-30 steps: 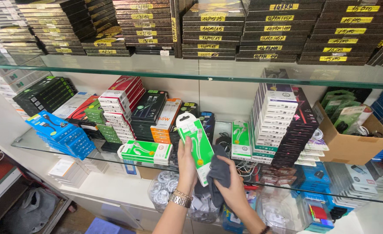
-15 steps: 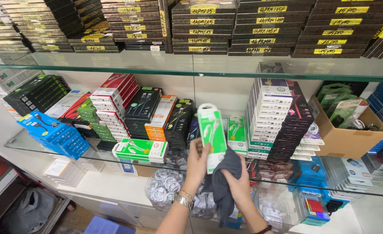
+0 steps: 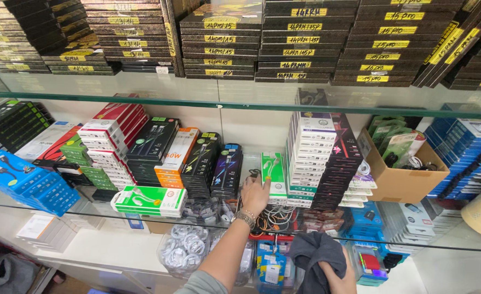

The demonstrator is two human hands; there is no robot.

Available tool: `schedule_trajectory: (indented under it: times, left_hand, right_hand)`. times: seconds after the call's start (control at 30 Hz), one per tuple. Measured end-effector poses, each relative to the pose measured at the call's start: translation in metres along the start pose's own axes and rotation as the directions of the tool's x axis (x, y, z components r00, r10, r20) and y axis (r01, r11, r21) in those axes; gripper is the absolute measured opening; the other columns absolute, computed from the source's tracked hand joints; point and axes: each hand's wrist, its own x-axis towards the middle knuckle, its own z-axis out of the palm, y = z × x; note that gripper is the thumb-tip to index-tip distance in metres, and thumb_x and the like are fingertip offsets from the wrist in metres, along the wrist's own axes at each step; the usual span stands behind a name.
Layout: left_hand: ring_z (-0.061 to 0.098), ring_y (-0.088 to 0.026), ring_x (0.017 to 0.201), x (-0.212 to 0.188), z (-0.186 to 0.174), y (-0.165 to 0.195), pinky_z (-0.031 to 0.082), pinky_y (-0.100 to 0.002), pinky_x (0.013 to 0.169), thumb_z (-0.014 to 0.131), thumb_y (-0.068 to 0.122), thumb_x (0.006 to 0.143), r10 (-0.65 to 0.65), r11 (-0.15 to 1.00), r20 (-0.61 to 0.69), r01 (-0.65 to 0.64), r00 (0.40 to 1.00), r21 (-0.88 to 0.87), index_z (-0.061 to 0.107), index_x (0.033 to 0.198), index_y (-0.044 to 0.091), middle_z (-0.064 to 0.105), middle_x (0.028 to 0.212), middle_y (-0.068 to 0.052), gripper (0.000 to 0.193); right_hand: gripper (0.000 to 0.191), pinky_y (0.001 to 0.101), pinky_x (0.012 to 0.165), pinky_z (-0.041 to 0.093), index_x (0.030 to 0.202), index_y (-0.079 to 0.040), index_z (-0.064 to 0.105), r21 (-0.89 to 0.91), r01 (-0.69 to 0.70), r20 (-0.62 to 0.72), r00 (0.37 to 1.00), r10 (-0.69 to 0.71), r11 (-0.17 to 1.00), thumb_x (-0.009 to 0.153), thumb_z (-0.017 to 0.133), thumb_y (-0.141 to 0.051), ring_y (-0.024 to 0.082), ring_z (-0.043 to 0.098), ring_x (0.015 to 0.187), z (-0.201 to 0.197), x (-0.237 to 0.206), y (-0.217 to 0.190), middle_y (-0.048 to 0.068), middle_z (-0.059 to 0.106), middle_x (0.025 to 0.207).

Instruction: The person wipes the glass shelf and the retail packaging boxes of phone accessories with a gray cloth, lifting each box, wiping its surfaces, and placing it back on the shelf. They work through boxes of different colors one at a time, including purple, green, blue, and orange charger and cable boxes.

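1. Nearest the camera, at the bottom edge of the view, the right hand (image 3: 339, 275) is closed around a bunched dark grey cloth (image 3: 318, 258), held below the front edge of the glass shelf (image 3: 142, 218).
2. Just left of the cloth, under that glass, lie a blue blister pack (image 3: 271, 267) and clear bags of coiled white cables (image 3: 185, 246).
3. The left arm reaches up over the front edge of the glass shelf, a metal bracelet (image 3: 245, 218) on its wrist.
4. The left hand (image 3: 256, 195) lies on the shelf near the middle, fingers spread fairly wide and holding nothing; its fingertips touch the lower left edge of a white-and-green box (image 3: 274, 173) that stands upright against a tall stack of white and dark boxes (image 3: 321, 158).
5. Loose cables (image 3: 276, 218) lie tangled on the glass just under the hand.
6. To the left along the front edge, a flat white-and-green cable box (image 3: 149, 200) lies on its side, and blue boxes (image 3: 25, 182) sit near the left end.
7. Behind them stand rows of black boxes (image 3: 150, 147), an orange-and-white box (image 3: 176, 155) and red-and-white boxes (image 3: 112, 128).
8. Towards the right end sits an open cardboard carton (image 3: 401, 174) with green packets inside.
9. Farthest off, the upper glass shelf (image 3: 240, 100) carries stacks of flat dark boxes with yellow labels (image 3: 306, 38).
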Motion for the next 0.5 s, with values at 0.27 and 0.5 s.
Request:
schedule_trajectory:
  times: [0.27, 0.5]
  left_hand:
    - [0.053, -0.037, 0.121, -0.003, -0.002, 0.009, 0.042, -0.052, 0.097, 0.057, 0.042, 0.098, 0.049, 0.999, -0.059, -0.049, 0.997, 0.013, 0.062, 0.132, 0.009, 0.060, 0.123, -0.020, 0.049]
    - [0.057, -0.030, 0.126, -0.088, -0.076, -0.035, 0.040, -0.046, 0.109, 0.057, 0.027, 0.100, 0.044, 0.966, -0.438, -0.151, 0.898, -0.212, 0.067, 0.124, 0.011, 0.066, 0.126, -0.012, 0.031]
  right_hand:
    - [0.062, 0.0302, 0.100, 0.045, 0.131, 0.005, 0.060, -0.011, 0.006, 0.094, 0.996, -0.005, 1.000, 0.073, 0.081, -0.003, 0.019, 0.066, 0.110, 0.011, 0.001, -0.010, 0.015, 0.072, 0.118]
    - [0.050, 0.0294, 0.093, 0.050, 0.130, 0.001, 0.060, 0.169, -0.056, 0.119, 0.992, 0.036, 0.984, 0.082, 0.073, -0.001, 0.016, 0.065, 0.103, 0.089, 0.027, -0.087, 0.010, 0.071, 0.114]
